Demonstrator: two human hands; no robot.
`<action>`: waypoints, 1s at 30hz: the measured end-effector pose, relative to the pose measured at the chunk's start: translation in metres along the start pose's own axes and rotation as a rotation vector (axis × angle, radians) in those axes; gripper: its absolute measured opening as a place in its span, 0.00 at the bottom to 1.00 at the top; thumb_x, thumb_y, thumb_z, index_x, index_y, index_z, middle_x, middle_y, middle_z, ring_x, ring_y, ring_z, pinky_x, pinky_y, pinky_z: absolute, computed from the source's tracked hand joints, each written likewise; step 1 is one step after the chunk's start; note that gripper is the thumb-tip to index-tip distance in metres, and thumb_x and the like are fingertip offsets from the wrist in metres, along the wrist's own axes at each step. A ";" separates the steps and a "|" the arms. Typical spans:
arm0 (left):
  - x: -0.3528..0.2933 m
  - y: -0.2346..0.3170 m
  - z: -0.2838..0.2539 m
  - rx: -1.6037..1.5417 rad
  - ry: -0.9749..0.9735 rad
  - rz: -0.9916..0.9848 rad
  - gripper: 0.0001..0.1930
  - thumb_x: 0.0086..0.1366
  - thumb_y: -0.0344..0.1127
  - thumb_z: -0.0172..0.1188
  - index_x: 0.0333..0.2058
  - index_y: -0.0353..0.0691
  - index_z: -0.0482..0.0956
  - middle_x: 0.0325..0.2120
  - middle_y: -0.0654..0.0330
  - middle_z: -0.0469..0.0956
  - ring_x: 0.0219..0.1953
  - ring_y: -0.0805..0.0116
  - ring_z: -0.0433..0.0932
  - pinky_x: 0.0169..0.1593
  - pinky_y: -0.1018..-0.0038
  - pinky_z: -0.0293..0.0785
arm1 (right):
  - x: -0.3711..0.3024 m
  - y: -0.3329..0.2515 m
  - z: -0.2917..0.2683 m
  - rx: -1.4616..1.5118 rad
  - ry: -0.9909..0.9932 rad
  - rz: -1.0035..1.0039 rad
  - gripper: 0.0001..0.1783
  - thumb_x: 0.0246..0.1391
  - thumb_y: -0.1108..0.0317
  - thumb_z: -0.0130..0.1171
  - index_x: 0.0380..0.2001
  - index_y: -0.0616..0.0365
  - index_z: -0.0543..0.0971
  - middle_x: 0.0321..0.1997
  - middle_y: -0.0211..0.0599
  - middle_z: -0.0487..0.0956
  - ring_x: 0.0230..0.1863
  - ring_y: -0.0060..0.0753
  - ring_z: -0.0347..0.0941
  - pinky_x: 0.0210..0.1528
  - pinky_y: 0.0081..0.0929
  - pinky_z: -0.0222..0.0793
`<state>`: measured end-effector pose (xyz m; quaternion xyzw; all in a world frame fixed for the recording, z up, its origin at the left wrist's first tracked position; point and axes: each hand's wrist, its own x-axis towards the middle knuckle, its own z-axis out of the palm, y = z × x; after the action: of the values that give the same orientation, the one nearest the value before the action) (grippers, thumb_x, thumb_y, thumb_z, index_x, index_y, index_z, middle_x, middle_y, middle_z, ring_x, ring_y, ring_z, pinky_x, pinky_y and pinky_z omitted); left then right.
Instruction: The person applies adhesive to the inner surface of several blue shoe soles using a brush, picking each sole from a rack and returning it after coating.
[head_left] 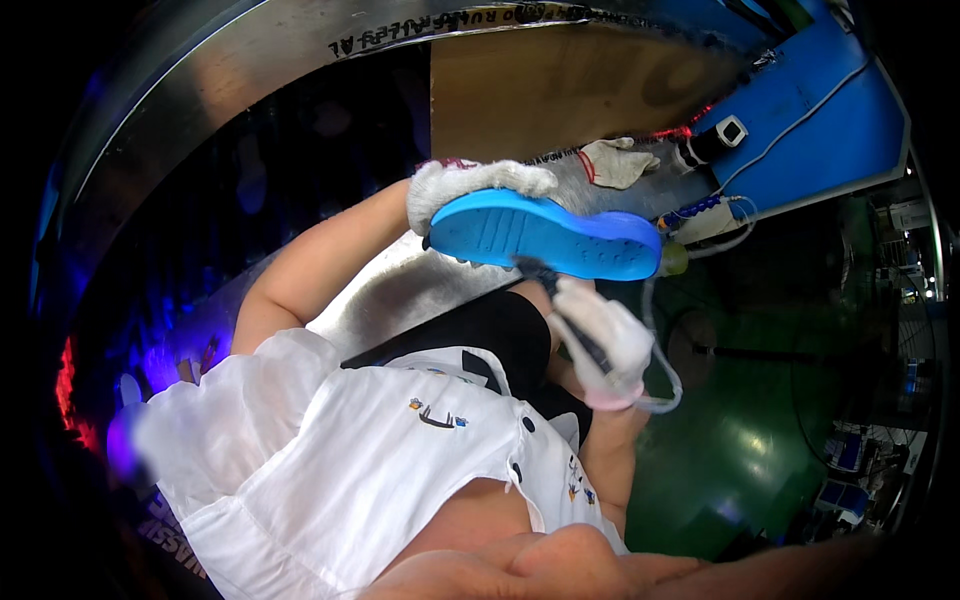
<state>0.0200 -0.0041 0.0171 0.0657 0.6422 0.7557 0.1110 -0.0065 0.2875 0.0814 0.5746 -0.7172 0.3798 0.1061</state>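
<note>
Your white-gloved left hand [478, 188] clamps a blue foam-like shoe sole [545, 238], seemingly steadied above your right hand [615, 335], closed round a slim dark brush [537, 270].

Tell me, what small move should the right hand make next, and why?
Probably draw the brush-like tool along the near edge of the blue sole: the right hand holds the tool's dark tip at that edge, while the left hand grips the sole near one end.
</note>
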 end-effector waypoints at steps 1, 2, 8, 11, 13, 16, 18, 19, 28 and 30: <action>-0.003 0.005 0.004 0.084 0.077 0.001 0.39 0.56 0.58 0.64 0.62 0.46 0.67 0.54 0.51 0.74 0.49 0.58 0.79 0.51 0.70 0.79 | 0.002 0.006 -0.001 0.049 0.062 -0.001 0.16 0.39 0.77 0.71 0.36 0.59 0.83 0.41 0.46 0.83 0.32 0.43 0.80 0.34 0.28 0.75; -0.007 0.008 0.010 0.164 0.152 -0.010 0.38 0.56 0.60 0.62 0.61 0.45 0.68 0.52 0.51 0.74 0.48 0.59 0.79 0.50 0.70 0.79 | 0.002 0.002 -0.007 0.035 0.006 0.028 0.16 0.39 0.75 0.71 0.36 0.59 0.83 0.41 0.46 0.83 0.32 0.44 0.80 0.34 0.27 0.75; -0.029 0.072 0.026 -0.387 0.154 -0.314 0.32 0.67 0.60 0.49 0.57 0.39 0.72 0.40 0.48 0.81 0.32 0.64 0.84 0.32 0.76 0.82 | 0.004 0.005 -0.014 -0.047 0.098 -0.069 0.15 0.39 0.73 0.71 0.36 0.53 0.84 0.41 0.37 0.84 0.23 0.34 0.75 0.26 0.25 0.72; -0.019 0.053 0.037 -0.325 0.128 -0.153 0.35 0.65 0.64 0.49 0.56 0.37 0.73 0.40 0.47 0.81 0.33 0.64 0.83 0.33 0.72 0.82 | 0.010 -0.003 -0.016 0.022 0.060 -0.005 0.12 0.38 0.75 0.72 0.32 0.57 0.84 0.37 0.39 0.85 0.25 0.35 0.76 0.29 0.27 0.72; -0.016 0.040 0.051 -0.642 -0.015 -0.146 0.37 0.63 0.65 0.51 0.56 0.37 0.72 0.42 0.48 0.80 0.35 0.63 0.83 0.34 0.70 0.81 | 0.012 -0.013 -0.012 0.241 0.090 0.091 0.11 0.37 0.77 0.71 0.29 0.57 0.84 0.33 0.38 0.85 0.26 0.35 0.76 0.31 0.27 0.72; -0.013 0.006 0.084 -0.888 -0.125 0.126 0.40 0.62 0.70 0.51 0.58 0.40 0.70 0.48 0.49 0.77 0.43 0.62 0.81 0.44 0.69 0.80 | 0.021 -0.008 0.014 0.216 0.355 0.247 0.13 0.39 0.80 0.68 0.32 0.59 0.82 0.31 0.38 0.82 0.28 0.37 0.76 0.34 0.30 0.73; -0.013 0.002 0.103 -0.962 0.232 0.150 0.40 0.63 0.69 0.50 0.60 0.41 0.67 0.51 0.51 0.75 0.48 0.60 0.79 0.54 0.67 0.77 | 0.027 -0.009 0.025 -0.119 0.418 0.028 0.15 0.40 0.79 0.69 0.35 0.59 0.82 0.35 0.41 0.82 0.31 0.40 0.77 0.34 0.31 0.73; -0.009 -0.002 0.104 -1.032 0.259 0.206 0.37 0.66 0.67 0.48 0.61 0.41 0.66 0.51 0.51 0.75 0.49 0.60 0.78 0.56 0.65 0.75 | 0.030 -0.014 0.029 -0.198 0.411 -0.099 0.16 0.40 0.78 0.70 0.36 0.58 0.83 0.36 0.42 0.83 0.31 0.41 0.77 0.34 0.29 0.74; -0.120 0.106 0.090 -0.474 0.361 0.493 0.57 0.51 0.80 0.51 0.64 0.34 0.58 0.48 0.34 0.74 0.38 0.44 0.82 0.37 0.57 0.83 | -0.006 -0.030 0.015 0.812 0.578 0.228 0.11 0.47 0.78 0.61 0.37 0.67 0.76 0.34 0.51 0.80 0.31 0.37 0.76 0.37 0.31 0.74; -0.125 0.174 0.071 -0.441 0.456 0.563 0.57 0.55 0.82 0.40 0.60 0.27 0.62 0.41 0.36 0.76 0.30 0.49 0.82 0.29 0.63 0.83 | -0.012 -0.019 0.014 0.735 0.617 0.230 0.12 0.47 0.80 0.60 0.38 0.68 0.75 0.36 0.51 0.79 0.34 0.38 0.77 0.40 0.30 0.76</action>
<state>0.1434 0.0059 0.2059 0.0441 0.4303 0.8709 -0.2332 0.0184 0.2865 0.0724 0.3517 -0.5296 0.7694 0.0611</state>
